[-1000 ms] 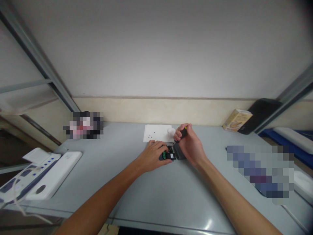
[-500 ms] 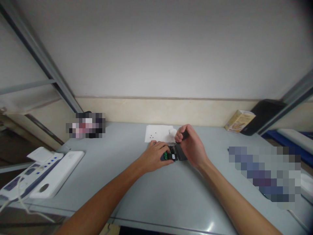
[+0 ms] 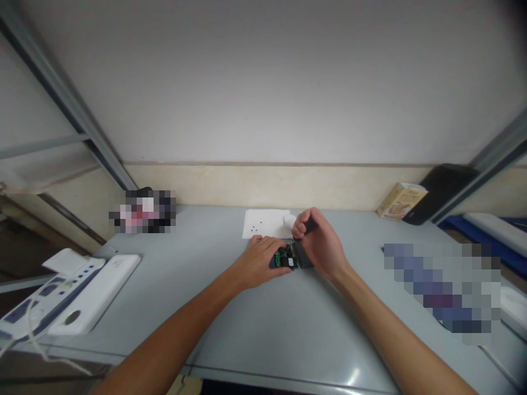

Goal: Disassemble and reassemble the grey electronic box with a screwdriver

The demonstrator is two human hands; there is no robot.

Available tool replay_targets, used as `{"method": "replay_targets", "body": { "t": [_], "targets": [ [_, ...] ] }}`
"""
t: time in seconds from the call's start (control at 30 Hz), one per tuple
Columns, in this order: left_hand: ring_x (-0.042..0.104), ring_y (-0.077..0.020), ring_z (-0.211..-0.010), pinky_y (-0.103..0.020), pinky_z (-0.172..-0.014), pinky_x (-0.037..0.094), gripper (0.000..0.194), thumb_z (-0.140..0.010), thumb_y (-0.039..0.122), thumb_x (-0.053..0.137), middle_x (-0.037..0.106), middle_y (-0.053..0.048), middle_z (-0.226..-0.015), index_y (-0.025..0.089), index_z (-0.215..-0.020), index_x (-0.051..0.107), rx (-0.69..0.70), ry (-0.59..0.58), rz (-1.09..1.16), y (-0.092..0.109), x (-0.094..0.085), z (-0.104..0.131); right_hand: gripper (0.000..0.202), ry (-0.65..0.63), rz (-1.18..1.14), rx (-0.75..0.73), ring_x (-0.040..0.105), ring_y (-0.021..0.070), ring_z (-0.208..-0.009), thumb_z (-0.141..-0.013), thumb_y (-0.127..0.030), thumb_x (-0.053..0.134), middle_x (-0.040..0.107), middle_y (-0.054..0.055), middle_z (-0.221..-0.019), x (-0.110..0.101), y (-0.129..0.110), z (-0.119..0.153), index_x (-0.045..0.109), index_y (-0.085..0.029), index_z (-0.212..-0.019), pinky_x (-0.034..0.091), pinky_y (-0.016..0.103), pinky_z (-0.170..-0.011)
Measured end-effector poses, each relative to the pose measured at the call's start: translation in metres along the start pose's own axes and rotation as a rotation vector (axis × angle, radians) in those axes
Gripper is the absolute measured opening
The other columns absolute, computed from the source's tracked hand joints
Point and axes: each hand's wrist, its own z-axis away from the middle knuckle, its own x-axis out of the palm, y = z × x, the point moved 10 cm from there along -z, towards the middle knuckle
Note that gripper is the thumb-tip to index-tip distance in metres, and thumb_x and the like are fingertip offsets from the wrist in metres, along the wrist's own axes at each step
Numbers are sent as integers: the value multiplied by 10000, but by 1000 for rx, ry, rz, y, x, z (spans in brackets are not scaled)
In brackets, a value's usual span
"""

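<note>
Gripping dark tool, right hand curled closed.

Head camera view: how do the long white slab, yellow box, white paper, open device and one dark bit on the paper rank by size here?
1. Long white slab
2. White paper and yellow box: too alike to rank
3. Open device, partly covered by left hand
4. Dark bit

A pale wall rises behind the gray desk.
</note>
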Motion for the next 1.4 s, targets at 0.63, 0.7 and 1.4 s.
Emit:
{"method": "replay_targets", "body": {
  "t": [0.63,0.7,1.4],
  "targets": [
    [604,-197,-1097,-389,-989,381,58,-957,234,577,663,-30,-1124,235,-969,634,-30,211,67,-10,-18,0,222,61,-156,-6,404,135,-626,-969,-347,507,370,-17,-701,-9,-20,-4,553,-217,-795,417,262,-633],
    [603,-194,-1094,-388,-995,386,75,-963,240,567,665,-32,-1121,232,-963,642,-25,215,42,-10,-23,-1,224,83,-106,-25,411,139,-625,-961,-375,525,376,-17,-702,-16,-23,-6,549,-226,-795,420,268,-630],
    [531,-283,-1088,-440,-946,390,154,-903,283,580,631,-102,-1019,193,-859,697,-68,-47,-343,-57,-27,-78,320,241,127,-124,659,149,-779,-770,-382,796,613,-35,-807,-70,-22,-17,623,-264,-1011,543,315,-785]
  ]
}}
